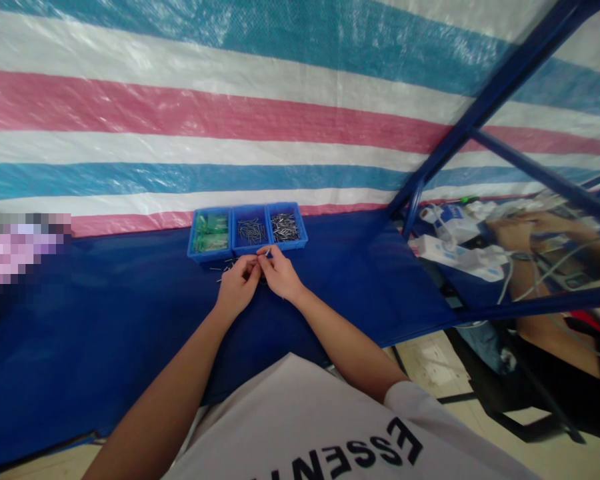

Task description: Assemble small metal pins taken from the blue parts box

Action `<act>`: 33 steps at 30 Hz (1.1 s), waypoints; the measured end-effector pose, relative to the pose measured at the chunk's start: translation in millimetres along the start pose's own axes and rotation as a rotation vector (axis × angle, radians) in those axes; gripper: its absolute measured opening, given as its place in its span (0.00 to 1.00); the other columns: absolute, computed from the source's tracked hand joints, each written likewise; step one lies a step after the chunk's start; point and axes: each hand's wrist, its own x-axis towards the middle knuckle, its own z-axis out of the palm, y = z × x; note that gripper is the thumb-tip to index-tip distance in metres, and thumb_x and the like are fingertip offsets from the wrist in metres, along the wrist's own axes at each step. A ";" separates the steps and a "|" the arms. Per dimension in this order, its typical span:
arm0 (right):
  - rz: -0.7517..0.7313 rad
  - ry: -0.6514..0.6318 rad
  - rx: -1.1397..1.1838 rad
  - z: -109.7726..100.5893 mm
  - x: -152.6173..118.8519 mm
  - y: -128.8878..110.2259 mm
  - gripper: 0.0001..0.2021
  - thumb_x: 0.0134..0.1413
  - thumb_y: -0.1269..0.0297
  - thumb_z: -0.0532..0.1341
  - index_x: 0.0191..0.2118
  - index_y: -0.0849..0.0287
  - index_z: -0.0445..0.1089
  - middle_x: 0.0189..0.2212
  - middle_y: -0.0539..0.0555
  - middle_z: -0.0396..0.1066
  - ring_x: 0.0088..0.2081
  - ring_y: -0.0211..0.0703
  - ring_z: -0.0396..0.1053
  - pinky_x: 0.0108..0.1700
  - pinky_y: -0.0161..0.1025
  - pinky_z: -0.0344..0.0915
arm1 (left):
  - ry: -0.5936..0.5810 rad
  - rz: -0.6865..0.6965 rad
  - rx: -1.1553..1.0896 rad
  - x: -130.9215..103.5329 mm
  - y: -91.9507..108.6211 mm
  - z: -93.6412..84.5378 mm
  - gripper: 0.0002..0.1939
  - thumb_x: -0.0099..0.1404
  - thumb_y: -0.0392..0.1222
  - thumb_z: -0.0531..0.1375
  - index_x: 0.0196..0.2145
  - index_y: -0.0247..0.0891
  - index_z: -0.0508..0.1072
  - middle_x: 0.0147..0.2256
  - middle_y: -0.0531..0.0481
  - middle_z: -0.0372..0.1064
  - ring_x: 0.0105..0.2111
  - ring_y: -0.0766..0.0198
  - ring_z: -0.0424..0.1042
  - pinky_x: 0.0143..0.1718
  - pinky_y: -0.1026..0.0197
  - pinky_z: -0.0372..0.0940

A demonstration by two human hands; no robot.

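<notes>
My left hand (239, 283) and my right hand (280, 272) meet fingertip to fingertip, just in front of three joined blue bins. Both are closed in a pinch, and whatever lies between the fingers is too small to make out. The left bin (209, 256) holds small green clear packets (210, 235). Thin metal pins, perhaps nails or screws (251, 231), fill part of the middle bin (234, 227). Shorter, denser metal pieces (285, 227) lie in the right bin (294, 245). A few loose metal pieces (221, 269) rest on the table beside my left hand.
The blue table (130, 320) runs up to a striped plastic sheet (230, 113). At right stands a blue metal frame (445, 160). Beyond it are a white power strip (460, 259), cables, and another person's arms (527, 273). A blurred-out patch (20, 250) is at far left.
</notes>
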 end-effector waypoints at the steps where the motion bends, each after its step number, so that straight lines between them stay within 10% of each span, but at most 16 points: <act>1: -0.001 -0.002 0.000 0.1 0.0 0.6 0.09 0.63 0.58 0.51 0.44 0.54 0.62 0.28 0.48 0.70 0.31 0.39 0.71 0.36 0.37 0.68 | 0.001 0.002 -0.004 0.0 -0.6 0.3 0.14 0.64 0.49 0.54 0.42 0.40 0.72 0.23 0.56 0.66 0.22 0.68 0.64 0.27 0.66 0.59; 33: -0.010 -0.033 -0.023 -1.0 -1.2 -4.4 0.11 0.63 0.60 0.51 0.46 0.56 0.64 0.28 0.48 0.70 0.29 0.37 0.69 0.37 0.36 0.66 | -0.004 -0.006 -0.002 0.2 -0.7 0.3 0.14 0.64 0.49 0.54 0.41 0.39 0.71 0.21 0.58 0.64 0.21 0.69 0.62 0.26 0.66 0.57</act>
